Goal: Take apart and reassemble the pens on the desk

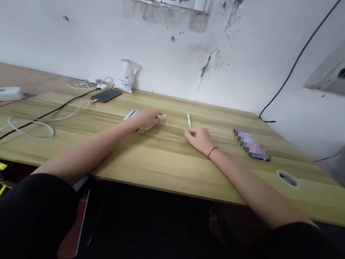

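Head view: slim, straight, whitish pen [188, 120] against yellowish wood-grained tabletop [160, 166]

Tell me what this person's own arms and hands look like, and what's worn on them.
The left sleeve and right sleeve are plain black and short. The left hand and right hand are ungloved; a thin, dark reddish wristband circles the right.

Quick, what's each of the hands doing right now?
Left hand: closed, pinching a pale, blurry thing.
Right hand: fingers curled; can't tell if it's gripping the white pen beside them.
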A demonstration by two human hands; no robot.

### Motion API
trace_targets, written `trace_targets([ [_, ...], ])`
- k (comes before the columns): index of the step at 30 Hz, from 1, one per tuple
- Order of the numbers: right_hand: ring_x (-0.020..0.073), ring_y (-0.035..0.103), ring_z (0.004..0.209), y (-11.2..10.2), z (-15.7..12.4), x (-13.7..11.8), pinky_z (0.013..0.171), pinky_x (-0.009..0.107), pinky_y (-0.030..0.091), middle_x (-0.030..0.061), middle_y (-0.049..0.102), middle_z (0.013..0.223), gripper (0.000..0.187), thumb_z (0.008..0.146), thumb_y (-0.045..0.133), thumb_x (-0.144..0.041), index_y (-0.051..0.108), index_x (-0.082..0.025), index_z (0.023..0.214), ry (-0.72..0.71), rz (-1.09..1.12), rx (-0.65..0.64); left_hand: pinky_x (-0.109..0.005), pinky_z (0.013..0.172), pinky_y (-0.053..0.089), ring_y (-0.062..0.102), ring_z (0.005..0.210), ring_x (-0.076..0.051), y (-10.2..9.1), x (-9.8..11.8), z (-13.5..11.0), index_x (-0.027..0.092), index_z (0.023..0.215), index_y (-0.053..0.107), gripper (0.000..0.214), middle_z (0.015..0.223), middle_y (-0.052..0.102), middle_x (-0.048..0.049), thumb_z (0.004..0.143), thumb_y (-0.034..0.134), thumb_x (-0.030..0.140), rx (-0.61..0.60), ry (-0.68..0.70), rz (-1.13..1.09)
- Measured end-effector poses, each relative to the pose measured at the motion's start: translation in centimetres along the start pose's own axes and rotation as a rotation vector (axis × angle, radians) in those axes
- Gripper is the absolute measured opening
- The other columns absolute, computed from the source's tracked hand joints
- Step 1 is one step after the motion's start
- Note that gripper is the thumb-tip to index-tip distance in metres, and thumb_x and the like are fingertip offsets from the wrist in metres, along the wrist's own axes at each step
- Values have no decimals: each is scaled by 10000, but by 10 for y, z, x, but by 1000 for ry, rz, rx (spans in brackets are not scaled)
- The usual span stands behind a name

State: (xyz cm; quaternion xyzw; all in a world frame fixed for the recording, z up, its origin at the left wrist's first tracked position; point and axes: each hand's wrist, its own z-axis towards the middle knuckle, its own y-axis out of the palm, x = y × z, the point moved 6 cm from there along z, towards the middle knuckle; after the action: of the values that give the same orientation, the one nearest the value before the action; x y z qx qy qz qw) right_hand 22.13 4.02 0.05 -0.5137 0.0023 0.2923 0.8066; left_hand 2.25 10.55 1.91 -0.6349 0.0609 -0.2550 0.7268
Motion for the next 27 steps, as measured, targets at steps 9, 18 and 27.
trace_targets([
  [9,119,523,612,2,-9,-31,608,240,399,25,628,786,347,896,381,-477,539,-183,991,71,431,-99,-346,801,529,647,852,-151,-19,60,-22,238,1419,192,676,962,624,-47,832,525,279,36,187,-984],
  [18,99,405,541,-8,0,-6,518,228,325,-34,459,631,379,868,432,-503,597,-172,951,2,469,-202,-329,789,509,640,822,-158,-38,48,-26,137,1006,566,355,882,668,-77,792,614,416,45,286,-763],
  [27,69,386,511,9,-1,29,454,205,320,12,511,718,286,846,514,-383,593,-142,978,204,769,-534,-241,763,434,604,898,-139,-41,54,-31,180,941,612,191,1041,655,-64,897,474,305,331,611,-101],
])
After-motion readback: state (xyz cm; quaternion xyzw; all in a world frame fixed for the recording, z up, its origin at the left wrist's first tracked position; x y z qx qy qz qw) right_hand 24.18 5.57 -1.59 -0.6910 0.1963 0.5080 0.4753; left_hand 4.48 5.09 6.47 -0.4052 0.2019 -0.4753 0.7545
